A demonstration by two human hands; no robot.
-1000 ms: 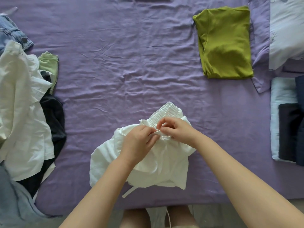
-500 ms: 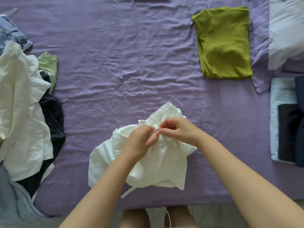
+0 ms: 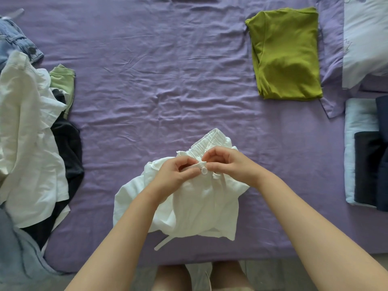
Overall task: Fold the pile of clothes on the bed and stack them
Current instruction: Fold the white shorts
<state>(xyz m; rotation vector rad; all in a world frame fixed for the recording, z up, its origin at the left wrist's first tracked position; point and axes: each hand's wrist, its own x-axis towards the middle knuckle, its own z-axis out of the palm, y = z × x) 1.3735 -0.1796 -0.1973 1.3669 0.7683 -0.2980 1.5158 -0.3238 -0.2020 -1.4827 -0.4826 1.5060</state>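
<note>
Seen from above: a purple bedsheet (image 3: 147, 91), wrinkled, filling most of the view, with its near edge running just past the forearms. Wide bare room across the middle and far part of the bed. Along the left edge, an unfolded pile of clothes (image 3: 31, 133): white, black, pale green, and denim at the far left corner. At far right, a folded olive-green top (image 3: 287, 57), lying flat and well apart from the pile. Beyond it at the right edge, a pale pillow (image 3: 365, 38), and nearer, a light blue folded cloth (image 3: 357, 127) with dark folded items (image 3: 369, 169) on top. Near centre, close to the bed's near edge, a crumpled white garment (image 3: 199, 202) with a gathered elastic waistband pointing far and a white strap trailing toward the near edge. Left hand (image 3: 178, 175) and right hand (image 3: 228, 162) meeting at the waistband, fingers curled tight, fingertips pinching the fabric on either side of a small white button (image 3: 204, 170). Thumbs and forefingers nearly touching across it.
</note>
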